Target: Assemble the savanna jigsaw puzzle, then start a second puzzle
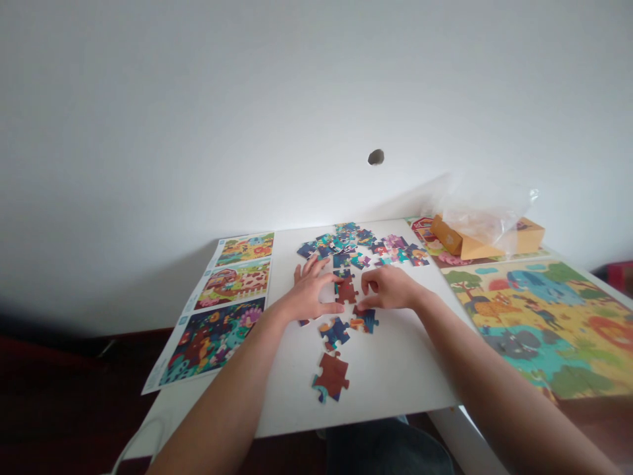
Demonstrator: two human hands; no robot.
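My left hand [312, 295] has its fingers spread over the white table [291, 369]. Its index finger and thumb reach to the left side of a brown jigsaw puzzle piece [347, 289]. To the right, my right hand [390, 288] is curled, its thumb and fingertips low at the edge of a dark blue and orange puzzle piece [364, 321]. A blue puzzle piece [335, 332] lies just nearer to me. Closer still is another brown piece [332, 376] with a teal corner. A small piece is partly hidden under my left hand.
Several loose puzzle pieces [339, 244] are heaped toward the wall [297, 132]. A sheet with three pictures [217, 343] lies at left. On the right are a finished-looking animal picture [544, 323], an orange box [531, 236] and a clear plastic bag [484, 204].
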